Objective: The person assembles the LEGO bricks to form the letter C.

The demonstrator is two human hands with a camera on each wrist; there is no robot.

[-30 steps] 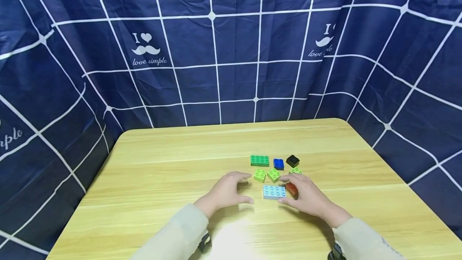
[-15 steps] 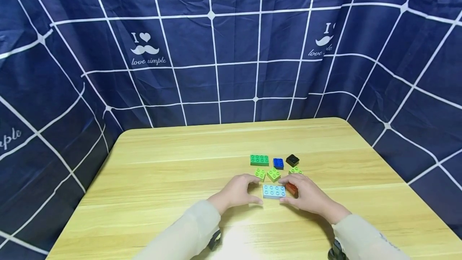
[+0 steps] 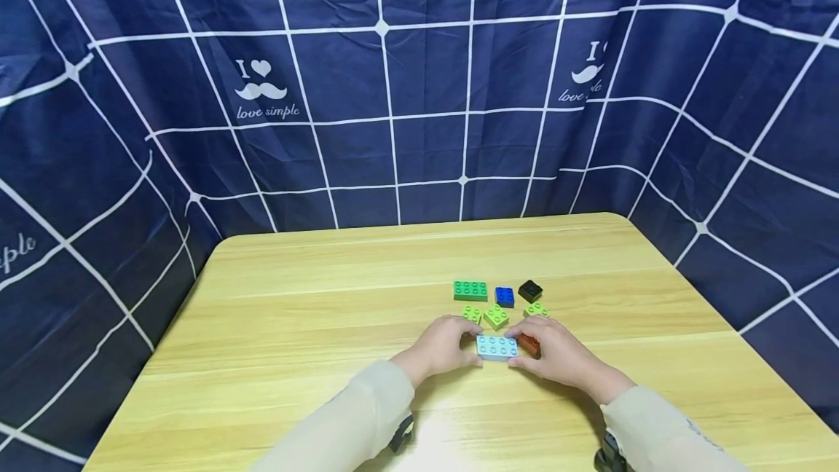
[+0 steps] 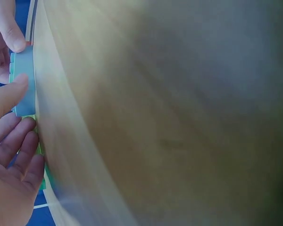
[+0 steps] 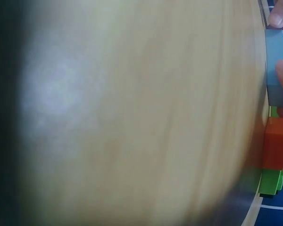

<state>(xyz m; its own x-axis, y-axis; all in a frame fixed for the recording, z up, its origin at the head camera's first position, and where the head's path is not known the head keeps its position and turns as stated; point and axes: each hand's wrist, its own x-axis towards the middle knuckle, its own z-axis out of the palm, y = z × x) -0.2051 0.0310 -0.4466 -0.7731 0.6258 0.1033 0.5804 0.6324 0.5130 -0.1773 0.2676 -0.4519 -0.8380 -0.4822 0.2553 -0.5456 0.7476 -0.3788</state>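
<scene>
A light blue brick point(image 3: 497, 347), two studs wide, lies on the table between both hands. My left hand point(image 3: 446, 344) holds its left end, thumb at the near side and forefinger at the far corner. At the other end, my right hand point(image 3: 550, 352) pinches it between thumb and fingers. In the left wrist view, the left thumb point(image 4: 14, 89) overlaps the brick's side. A red brick point(image 3: 529, 344) sits under the right palm, partly hidden by that hand; the right wrist view shows it as orange-red point(image 5: 276, 143) beside the blue one.
Just beyond the hands lie lime bricks point(image 3: 496, 317), one partly covered by the left fingers. Farther back are a long green brick point(image 3: 470, 291), a dark blue brick point(image 3: 504, 297) and a black brick point(image 3: 530, 290). A navy checked curtain point(image 3: 426, 151) surrounds the wooden table point(image 3: 314, 290).
My left hand has moved right, from a gap beside the light blue brick to its left end, its thumb and fingers drawing closer together. The right hand has hardly moved.
</scene>
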